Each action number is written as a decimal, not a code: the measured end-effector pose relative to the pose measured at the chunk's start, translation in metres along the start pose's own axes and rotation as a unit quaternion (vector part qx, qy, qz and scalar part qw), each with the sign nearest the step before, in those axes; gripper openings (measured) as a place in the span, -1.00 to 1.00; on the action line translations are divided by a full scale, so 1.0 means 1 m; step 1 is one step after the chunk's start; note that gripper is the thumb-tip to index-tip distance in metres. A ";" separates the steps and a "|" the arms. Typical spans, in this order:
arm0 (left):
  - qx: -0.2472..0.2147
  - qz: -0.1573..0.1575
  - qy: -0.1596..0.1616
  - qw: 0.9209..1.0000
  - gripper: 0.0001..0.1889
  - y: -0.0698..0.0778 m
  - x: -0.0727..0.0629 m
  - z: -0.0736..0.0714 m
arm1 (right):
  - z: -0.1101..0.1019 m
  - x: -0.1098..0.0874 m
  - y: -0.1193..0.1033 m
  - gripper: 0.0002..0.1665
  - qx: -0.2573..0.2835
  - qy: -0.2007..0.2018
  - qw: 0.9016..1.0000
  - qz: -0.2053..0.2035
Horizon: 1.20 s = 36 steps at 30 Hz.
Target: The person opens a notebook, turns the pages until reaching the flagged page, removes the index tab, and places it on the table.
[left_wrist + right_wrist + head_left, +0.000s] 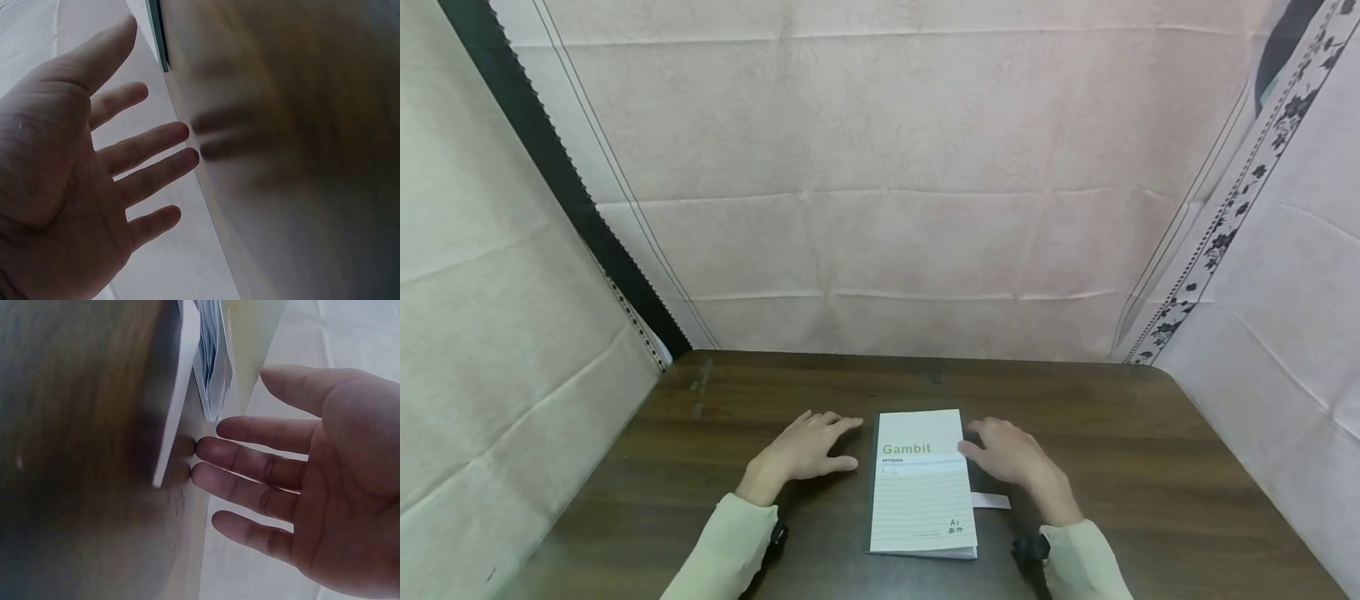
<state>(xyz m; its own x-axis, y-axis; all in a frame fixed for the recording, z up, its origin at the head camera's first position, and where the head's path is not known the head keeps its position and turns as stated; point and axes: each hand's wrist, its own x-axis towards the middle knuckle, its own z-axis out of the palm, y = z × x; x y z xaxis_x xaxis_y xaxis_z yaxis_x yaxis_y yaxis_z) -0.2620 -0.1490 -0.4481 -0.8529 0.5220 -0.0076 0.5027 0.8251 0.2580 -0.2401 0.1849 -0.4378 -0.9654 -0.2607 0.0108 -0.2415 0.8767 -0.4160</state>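
Note:
A closed notebook (922, 500) with "Gambit" on its pale cover lies between my hands. From its right side sticks a white paper strip (991, 501). My left hand (805, 446) hovers left of the notebook, fingers spread and apart from its dark spine (159, 37). At the right edge, my right hand (1009, 452) has its thumb over or against the cover; contact cannot be told. In the right wrist view its fingers (250, 465) are extended, beside the loose page edges (214, 369) and the strip. Neither hand holds anything.
The notebook lies on a dark brown wooden table (1150, 467). Pale cloth (887, 167) hangs behind the table and on both sides, with a floral border (1232, 200) at the right. Each wrist wears a black strap with a device (1032, 547).

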 end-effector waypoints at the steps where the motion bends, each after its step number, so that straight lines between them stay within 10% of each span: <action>1: 0.000 0.004 -0.003 1.000 -0.33 0.001 0.000 0.000 | 0.001 0.001 -0.001 -0.49 0.000 -0.001 1.000 0.001; 24: -0.033 -0.002 -0.058 0.998 -0.28 0.022 -0.003 0.007 | 0.004 0.004 -0.006 -0.75 0.017 -0.019 1.000 0.000; 36: -0.015 0.018 -0.051 0.998 -0.29 0.026 0.004 0.007 | -0.009 0.006 -0.007 -0.73 0.140 -0.023 0.989 -0.038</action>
<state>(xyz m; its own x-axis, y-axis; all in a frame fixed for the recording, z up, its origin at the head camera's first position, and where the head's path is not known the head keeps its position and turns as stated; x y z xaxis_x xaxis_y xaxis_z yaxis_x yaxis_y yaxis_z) -0.2514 -0.1238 -0.4481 -0.8151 0.5714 -0.0961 0.5263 0.7995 0.2895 -0.2451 0.1806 -0.4266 -0.9386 -0.3449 0.0124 -0.2694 0.7097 -0.6510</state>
